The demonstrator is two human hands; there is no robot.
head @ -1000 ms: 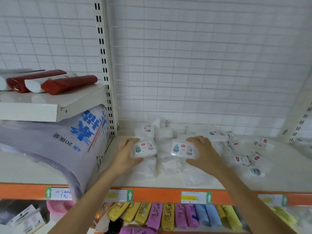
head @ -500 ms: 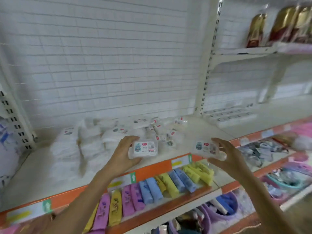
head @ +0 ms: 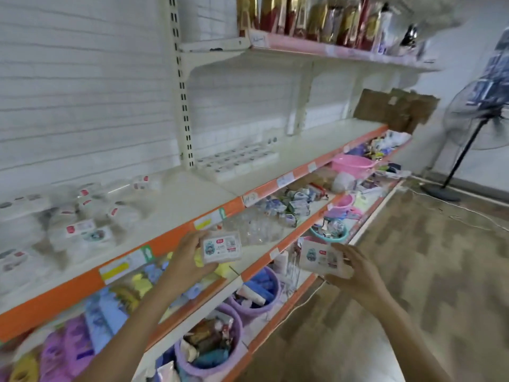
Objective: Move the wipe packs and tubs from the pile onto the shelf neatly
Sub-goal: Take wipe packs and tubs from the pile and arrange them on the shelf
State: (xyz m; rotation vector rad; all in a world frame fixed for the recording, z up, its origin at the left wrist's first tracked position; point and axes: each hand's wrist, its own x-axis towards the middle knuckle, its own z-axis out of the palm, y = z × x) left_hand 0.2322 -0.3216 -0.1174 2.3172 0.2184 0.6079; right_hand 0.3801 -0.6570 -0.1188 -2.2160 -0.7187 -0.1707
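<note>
carrying one wipe pack each: left hand [head: 184, 257] grasps a pack [head: 221, 247], right hand [head: 358, 271] another [head: 322, 256], labels up, likely bound for the tidy row [head: 237, 159] on the shelf [head: 316, 144].

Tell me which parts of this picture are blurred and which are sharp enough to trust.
Head view: the pile of wipe packs at left is smeared by motion blur, labels unreadable; the pack in the left hand is sharpest, the pack in the right hand softer; the top shelf streaks; wide-angle bending curves the shelf edges.

Glossy plastic wipe packs [head: 222, 248] (printed labels), matt metal shelf [head: 190, 199]
</note>
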